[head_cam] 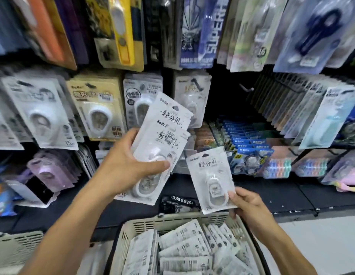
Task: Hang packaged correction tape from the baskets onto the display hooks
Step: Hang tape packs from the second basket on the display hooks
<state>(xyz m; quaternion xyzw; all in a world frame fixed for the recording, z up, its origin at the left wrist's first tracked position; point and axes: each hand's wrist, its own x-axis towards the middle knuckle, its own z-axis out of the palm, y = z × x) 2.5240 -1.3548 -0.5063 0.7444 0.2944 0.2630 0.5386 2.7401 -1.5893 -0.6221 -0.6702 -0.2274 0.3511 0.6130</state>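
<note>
My left hand (127, 167) grips a fanned stack of white correction tape packs (162, 139), thumb across their fronts, raised in front of the display. My right hand (250, 207) pinches one more white pack (210, 175) by its lower right corner, upright, just above the basket. The beige plastic basket (172, 220) below holds several more packs (188, 253) lying loose. A bare display hook (246, 88) sticks out of the dark gap right of the hanging packs.
Rows of carded stationery hang all around: white and cream tape packs (97, 112) at left, scissors and pens above, slim packs (291, 104) at right. A second beige basket (16, 247) sits at lower left. Boxed goods (250, 147) fill the low shelf.
</note>
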